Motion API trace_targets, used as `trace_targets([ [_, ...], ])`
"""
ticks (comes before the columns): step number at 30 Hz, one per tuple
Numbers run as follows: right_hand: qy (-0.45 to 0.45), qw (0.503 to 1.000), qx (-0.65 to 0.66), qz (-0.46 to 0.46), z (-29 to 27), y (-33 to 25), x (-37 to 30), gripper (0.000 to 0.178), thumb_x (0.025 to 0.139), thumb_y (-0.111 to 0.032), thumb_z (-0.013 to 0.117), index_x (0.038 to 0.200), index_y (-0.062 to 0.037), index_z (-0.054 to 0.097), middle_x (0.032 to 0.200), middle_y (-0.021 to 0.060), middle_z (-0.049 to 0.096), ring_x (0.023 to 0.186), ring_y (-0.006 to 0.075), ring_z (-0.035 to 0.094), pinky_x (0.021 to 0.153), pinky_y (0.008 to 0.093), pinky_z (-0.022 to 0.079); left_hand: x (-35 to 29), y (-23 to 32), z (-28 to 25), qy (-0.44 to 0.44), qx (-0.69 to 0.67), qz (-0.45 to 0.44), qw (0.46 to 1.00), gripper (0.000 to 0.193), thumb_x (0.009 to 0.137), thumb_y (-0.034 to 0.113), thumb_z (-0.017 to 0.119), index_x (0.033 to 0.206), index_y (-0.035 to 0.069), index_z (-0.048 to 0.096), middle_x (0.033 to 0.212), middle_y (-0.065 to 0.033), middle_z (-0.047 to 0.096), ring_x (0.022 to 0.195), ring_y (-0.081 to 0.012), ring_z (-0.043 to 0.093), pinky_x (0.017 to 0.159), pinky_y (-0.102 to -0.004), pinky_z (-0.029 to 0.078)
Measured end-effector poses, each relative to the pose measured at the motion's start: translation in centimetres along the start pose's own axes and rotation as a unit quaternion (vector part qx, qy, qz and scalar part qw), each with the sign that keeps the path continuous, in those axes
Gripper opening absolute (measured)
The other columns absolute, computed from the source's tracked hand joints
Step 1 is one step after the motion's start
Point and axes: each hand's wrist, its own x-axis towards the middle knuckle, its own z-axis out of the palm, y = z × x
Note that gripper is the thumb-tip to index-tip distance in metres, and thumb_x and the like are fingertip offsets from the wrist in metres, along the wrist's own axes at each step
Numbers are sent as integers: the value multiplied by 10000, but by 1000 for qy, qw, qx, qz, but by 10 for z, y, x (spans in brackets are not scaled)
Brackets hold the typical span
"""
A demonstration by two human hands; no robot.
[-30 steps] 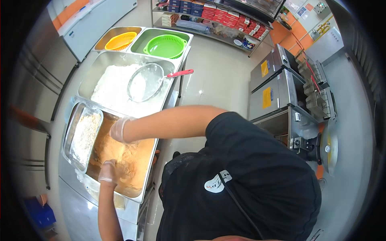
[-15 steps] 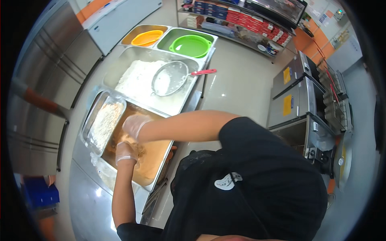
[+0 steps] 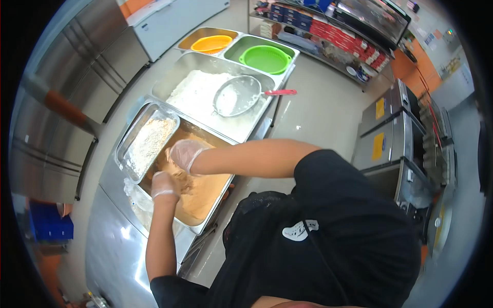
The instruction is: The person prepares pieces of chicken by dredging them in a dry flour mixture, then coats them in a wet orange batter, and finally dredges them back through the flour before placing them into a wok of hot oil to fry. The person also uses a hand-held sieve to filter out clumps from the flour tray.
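Note:
Both my hands wear thin clear plastic gloves and are down in a deep steel pan [image 3: 200, 229] of orange-tan powder [image 3: 208, 197]. My left hand [image 3: 165, 186] is at the pan's near left side, its fingers blurred and turned down into the powder. Just beyond it, my right hand [image 3: 187, 155] reaches in from the right, its fingertips hidden. Between them lies a rough, clumpy heap coated in the powder [image 3: 183, 179]; what is under the coating does not show. A smaller steel tray [image 3: 119, 154] of pale, crumbly flour mix rests over the pan's left end.
Beyond is a large steel pan [image 3: 169, 88] of white flour, with a red-handled mesh sieve [image 3: 237, 96] in it. Farther back sit a yellow basket [image 3: 211, 44] and a green basket [image 3: 265, 59]. A steel counter [image 3: 115, 231] extends near left; fryer-like machines [image 3: 382, 138] stand right.
The view has shifted, so the pans appear farther right. My hands stay in the orange-tan powder, and the clumpy heap between them shows more.

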Motion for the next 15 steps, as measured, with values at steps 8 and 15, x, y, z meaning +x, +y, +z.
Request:
trace_targets([
  [8, 111, 983, 103, 104, 57, 16, 46, 166, 695, -103, 679, 848, -65, 732, 934, 124, 703, 881, 281, 684, 738, 381, 551, 2, 14, -15, -25, 6, 108, 994, 290, 752, 275, 695, 741, -14, 668, 782, -226, 671, 729, -371, 658, 633, -444, 496],
  [15, -132, 983, -122, -42, -58, 68, -49, 366, 658, -350, 726, 834, -29, 723, 908, 125, 704, 778, 279, 668, 696, 370, 542, 18, -57, -42, 19, 210, 103, 972, 292, 737, 277, 658, 835, 5, 698, 768, -195, 676, 684, -339, 657, 660, -416, 505],
])
